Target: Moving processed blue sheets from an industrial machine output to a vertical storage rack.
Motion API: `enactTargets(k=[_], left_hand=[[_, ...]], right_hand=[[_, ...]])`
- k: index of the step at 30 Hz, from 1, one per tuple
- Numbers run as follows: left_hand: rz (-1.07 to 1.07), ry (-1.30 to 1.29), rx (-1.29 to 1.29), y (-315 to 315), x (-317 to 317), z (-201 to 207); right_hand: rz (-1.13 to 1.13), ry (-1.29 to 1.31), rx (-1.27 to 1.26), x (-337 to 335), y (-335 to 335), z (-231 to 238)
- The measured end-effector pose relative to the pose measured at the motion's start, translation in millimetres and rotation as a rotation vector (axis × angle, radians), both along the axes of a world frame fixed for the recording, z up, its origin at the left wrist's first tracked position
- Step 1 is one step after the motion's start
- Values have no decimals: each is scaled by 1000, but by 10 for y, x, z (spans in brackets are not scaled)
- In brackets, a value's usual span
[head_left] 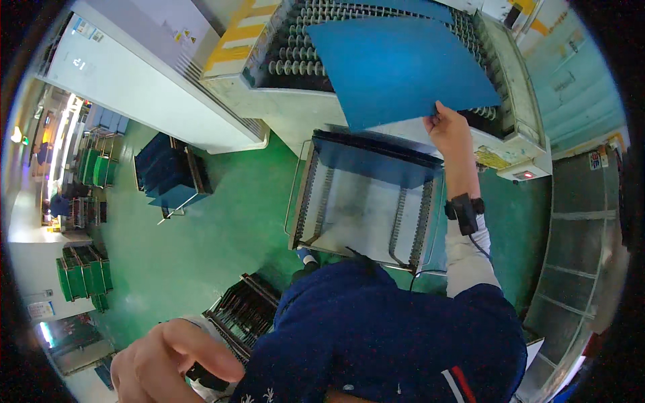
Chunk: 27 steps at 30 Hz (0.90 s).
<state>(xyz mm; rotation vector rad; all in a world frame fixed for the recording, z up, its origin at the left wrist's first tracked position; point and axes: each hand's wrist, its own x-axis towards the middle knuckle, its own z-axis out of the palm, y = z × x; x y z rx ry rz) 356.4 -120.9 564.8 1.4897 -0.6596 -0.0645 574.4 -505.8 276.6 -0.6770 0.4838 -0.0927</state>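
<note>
A large thin blue panel [403, 70] slopes over the roller conveyor [295, 67] of a pale machine. My right hand [445, 127] pinches its near edge between thumb and fingers, with the arm stretched forward and a black band on the wrist. Below the panel stands a slotted metal rack [295, 201] with toothed side rails. Dark blue panels [376, 158] stand upright at its far end. Raised close at the lower left is my left hand [171, 363], its fingers curled inward and nothing visible in them; the palm side is hidden.
Another blue panel [403, 8] lies farther back on the rollers. A rack of dark panels [171, 171] stands on the green floor at left, and a dark slotted rack [245, 316] is beside me. A white cabinet [148, 87] rises at the left; a framed grey panel [578, 242] stands at right.
</note>
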Motion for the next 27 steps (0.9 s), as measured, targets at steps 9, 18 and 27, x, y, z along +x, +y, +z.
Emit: enactTargets(k=[9, 18, 27], left_hand=[[-324, -329, -262, 98, 659, -357], [264, -41, -57, 502, 615, -1069], [692, 556, 64, 1172, 385, -2670]], right_hand=[[293, 19, -106, 288, -7, 31], [506, 45, -185, 637, 80, 1], [517, -100, -522, 676, 355, 286]])
